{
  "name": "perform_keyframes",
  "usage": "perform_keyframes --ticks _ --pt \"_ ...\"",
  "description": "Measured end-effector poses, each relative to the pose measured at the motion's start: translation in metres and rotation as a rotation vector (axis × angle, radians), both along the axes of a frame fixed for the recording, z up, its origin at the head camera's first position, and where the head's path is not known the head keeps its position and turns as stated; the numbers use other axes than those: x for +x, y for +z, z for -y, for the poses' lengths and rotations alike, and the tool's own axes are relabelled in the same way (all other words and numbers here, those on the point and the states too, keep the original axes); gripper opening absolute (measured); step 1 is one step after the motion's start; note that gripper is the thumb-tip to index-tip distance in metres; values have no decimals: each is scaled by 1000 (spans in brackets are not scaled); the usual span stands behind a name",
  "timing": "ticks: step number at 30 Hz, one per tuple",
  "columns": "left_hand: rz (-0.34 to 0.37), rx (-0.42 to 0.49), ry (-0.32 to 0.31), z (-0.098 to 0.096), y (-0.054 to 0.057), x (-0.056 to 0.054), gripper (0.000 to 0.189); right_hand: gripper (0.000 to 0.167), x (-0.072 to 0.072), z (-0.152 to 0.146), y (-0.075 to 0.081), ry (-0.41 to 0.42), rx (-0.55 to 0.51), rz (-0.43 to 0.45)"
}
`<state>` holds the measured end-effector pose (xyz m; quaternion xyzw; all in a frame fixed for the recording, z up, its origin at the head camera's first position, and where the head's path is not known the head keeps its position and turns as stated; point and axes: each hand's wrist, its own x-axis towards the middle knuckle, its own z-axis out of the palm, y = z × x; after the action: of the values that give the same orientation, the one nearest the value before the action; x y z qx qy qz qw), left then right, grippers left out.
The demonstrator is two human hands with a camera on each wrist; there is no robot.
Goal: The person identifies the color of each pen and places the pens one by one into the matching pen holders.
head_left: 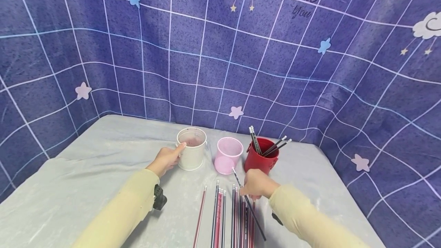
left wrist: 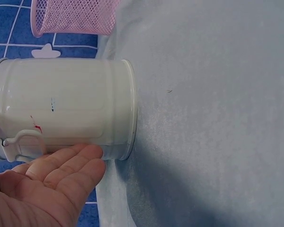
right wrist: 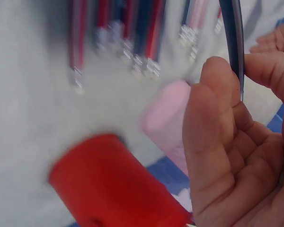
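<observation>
My left hand [head_left: 169, 159] holds the side of a white metal bucket [left wrist: 61, 94], thumb at the rim and fingers along the outer wall near a small handle. Between thumb and fingers, my right hand [head_left: 257, 184] pinches a dark pencil [right wrist: 235, 38]. That pencil slants above the other pencils, its pale-tipped end near the base of a pink mesh cup [head_left: 229, 147]. Below lie several red and dark pencils [head_left: 218, 217] side by side on the cloth. Just beyond the right hand stands a red bucket [head_left: 256, 162] with several dark pencils [head_left: 255, 141] leaning in it.
A grey cloth [head_left: 103, 156] covers the table. One red pencil [head_left: 200, 217] lies apart, left of the others. Behind and beside the table hangs a blue-purple curtain [head_left: 186, 68] with a grid and stars. The three containers stand in a row near the back.
</observation>
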<state>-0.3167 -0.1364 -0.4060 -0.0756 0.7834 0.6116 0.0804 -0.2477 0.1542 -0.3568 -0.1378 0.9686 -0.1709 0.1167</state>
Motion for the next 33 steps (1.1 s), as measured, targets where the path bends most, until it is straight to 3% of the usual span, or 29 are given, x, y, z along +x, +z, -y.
perform_keyframes --ticks 7,17,21,25,33 --pt "6 5 -2 1 0 0 75 27 -10 5 31 -30 18 -22" --pt "24 12 -20 1 2 0 78 18 -23 5 63 -38 0 -40" --pt "43 12 -37 2 3 -1 79 17 -26 3 76 -3 4 -125" --pt "58 15 -65 4 5 -1 80 14 -32 0 87 -1 -75 -215" --pt "84 14 -69 4 7 -1 80 12 -39 0 88 -61 -247 -421"
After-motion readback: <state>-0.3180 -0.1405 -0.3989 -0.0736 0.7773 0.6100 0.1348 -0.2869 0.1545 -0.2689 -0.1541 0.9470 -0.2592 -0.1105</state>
